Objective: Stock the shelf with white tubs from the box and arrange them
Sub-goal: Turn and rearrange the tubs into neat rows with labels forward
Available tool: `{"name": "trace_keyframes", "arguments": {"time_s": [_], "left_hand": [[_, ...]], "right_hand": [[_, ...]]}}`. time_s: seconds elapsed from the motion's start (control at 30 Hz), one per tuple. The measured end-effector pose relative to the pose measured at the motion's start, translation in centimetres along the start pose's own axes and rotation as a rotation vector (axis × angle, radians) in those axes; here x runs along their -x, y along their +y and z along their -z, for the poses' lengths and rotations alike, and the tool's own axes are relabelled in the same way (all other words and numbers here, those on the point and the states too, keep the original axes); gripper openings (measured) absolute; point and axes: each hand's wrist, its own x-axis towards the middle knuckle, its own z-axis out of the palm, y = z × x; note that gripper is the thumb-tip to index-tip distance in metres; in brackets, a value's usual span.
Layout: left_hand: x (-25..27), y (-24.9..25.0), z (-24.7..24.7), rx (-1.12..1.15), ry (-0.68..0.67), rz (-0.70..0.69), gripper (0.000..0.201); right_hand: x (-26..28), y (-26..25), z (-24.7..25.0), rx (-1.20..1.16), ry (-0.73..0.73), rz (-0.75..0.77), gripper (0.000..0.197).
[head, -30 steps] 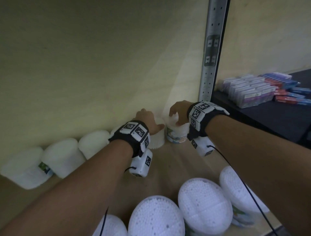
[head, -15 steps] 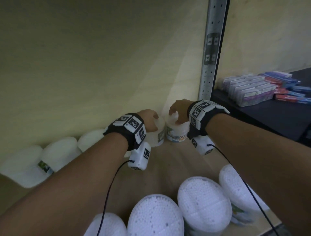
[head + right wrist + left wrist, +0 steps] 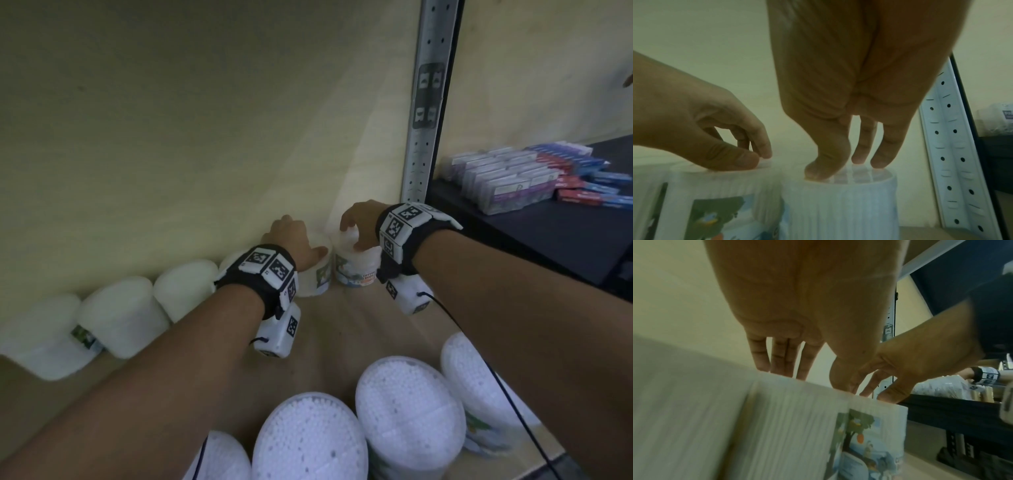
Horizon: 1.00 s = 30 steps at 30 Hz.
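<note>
Two white ribbed tubs with picture labels stand side by side at the back of the wooden shelf (image 3: 342, 335), against the back panel. My left hand (image 3: 294, 240) (image 3: 809, 376) grips the left tub (image 3: 317, 277) (image 3: 793, 418) from above, thumb on the near rim and fingers over the far rim. My right hand (image 3: 356, 226) (image 3: 846, 167) holds the right tub (image 3: 356, 270) (image 3: 840, 203) by its top, thumb and fingertips curled down onto the lid. The left hand (image 3: 754, 159) and its tub (image 3: 715, 194) also show in the right wrist view. Both tubs are upright and touch each other.
A row of white tubs (image 3: 120, 315) runs along the back panel to the left. Several larger tubs with dotted lids (image 3: 407, 411) stand at the front edge. A perforated metal upright (image 3: 424, 137) bounds the bay at the right; beyond it flat boxes (image 3: 513, 174) lie on a dark shelf.
The tub under my left hand has turned, and its label now faces the front. My left wrist has shifted slightly left. The right hand has stayed on its tub.
</note>
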Motion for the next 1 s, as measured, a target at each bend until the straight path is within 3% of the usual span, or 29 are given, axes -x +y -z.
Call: {"name": "trace_keyframes", "arguments": {"time_s": [0.6, 0.8, 1.0], "left_hand": [[0.3, -0.5, 1.8, 0.030, -0.200, -0.206, 0.057], [0.4, 0.1, 1.2, 0.126, 0.052, -0.092, 0.047], [0.0, 0.2, 0.3, -0.057, -0.036, 0.002, 0.064]], "right_hand": [[-0.1, 0.1, 0.0, -0.127, -0.010, -0.019, 0.049], [0.1, 0.2, -0.2, -0.155, 0.008, -0.022, 0.049], [-0.1, 0.4, -0.3, -0.210, 0.006, -0.033, 0.048]]}}
